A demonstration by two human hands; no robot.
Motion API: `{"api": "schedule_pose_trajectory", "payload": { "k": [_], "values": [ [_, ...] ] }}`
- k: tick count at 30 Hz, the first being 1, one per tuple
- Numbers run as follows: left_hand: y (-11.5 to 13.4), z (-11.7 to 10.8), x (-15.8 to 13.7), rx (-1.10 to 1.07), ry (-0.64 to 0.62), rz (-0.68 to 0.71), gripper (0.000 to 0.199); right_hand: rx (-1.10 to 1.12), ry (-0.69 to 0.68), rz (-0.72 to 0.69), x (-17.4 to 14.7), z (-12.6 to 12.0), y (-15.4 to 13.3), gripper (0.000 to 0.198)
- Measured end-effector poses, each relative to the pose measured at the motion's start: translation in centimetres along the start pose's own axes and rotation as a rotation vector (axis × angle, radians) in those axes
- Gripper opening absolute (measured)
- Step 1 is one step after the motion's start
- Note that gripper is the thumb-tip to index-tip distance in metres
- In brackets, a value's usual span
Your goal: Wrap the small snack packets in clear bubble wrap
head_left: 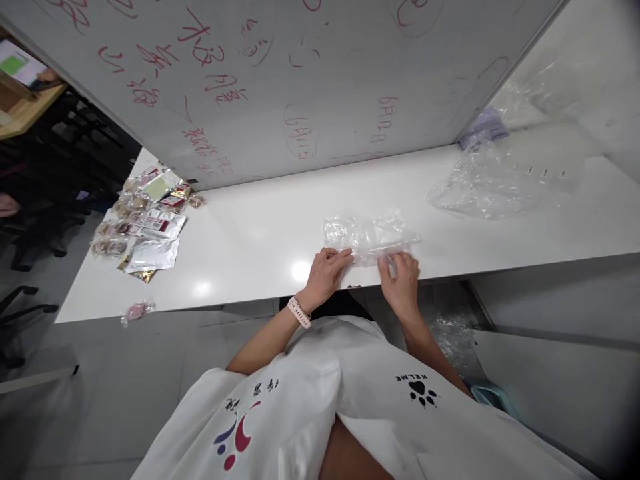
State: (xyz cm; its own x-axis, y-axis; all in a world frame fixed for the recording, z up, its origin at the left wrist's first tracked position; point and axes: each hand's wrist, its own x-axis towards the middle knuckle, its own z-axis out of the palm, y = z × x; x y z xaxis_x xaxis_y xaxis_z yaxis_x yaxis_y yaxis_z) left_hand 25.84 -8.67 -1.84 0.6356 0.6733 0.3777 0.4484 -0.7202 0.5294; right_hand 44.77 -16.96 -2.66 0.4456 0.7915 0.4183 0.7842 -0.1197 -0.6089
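Observation:
A crinkled clear plastic bag (367,233) lies flat on the white table just in front of me. My left hand (327,272) is at its near left edge, fingers closed and pressed together on the film. At the near right edge my right hand (401,280) has curled fingers pinching the plastic, and a bit of film shows beside the thumb. A small dark reddish piece (354,287) sits at the table edge between my wrists, too small to make out.
Silver pouches (153,255) and several wrapped snacks (133,203) are piled at the left; one pink wrapped piece (137,311) is near the front edge. More loose clear plastic bags (485,180) lie at the right. A whiteboard (330,87) stands along the table's far side.

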Motion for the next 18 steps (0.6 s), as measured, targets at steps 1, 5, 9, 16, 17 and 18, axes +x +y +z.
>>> {"api": "schedule_pose_trajectory", "payload": {
  "k": [1,5,9,16,17,18],
  "values": [
    [0.0,0.0,0.0,0.004,0.001,0.003,0.029,0.118,-0.013,0.0,0.5,0.6,-0.6,0.03],
    [-0.2,0.1,-0.1,0.041,-0.023,-0.019,0.03,0.428,-0.085,-0.104,1.9,2.7,-3.3,0.026],
    [-0.6,0.2,-0.2,0.029,-0.069,0.019,0.035,0.384,-0.159,-0.262,2.5,3.7,-4.1,0.03],
    [0.4,-0.8,-2.0,0.142,0.103,0.052,0.031,0.111,-0.291,-0.412,2.7,3.2,-3.1,0.032],
    [0.5,-1.2,-2.0,0.173,0.106,0.065,0.03,0.088,-0.316,-0.435,2.7,3.0,-3.1,0.031],
    [0.4,-1.6,-2.0,0.199,0.092,0.081,0.031,0.071,-0.345,-0.459,2.7,2.8,-3.0,0.031]
  ]
}}
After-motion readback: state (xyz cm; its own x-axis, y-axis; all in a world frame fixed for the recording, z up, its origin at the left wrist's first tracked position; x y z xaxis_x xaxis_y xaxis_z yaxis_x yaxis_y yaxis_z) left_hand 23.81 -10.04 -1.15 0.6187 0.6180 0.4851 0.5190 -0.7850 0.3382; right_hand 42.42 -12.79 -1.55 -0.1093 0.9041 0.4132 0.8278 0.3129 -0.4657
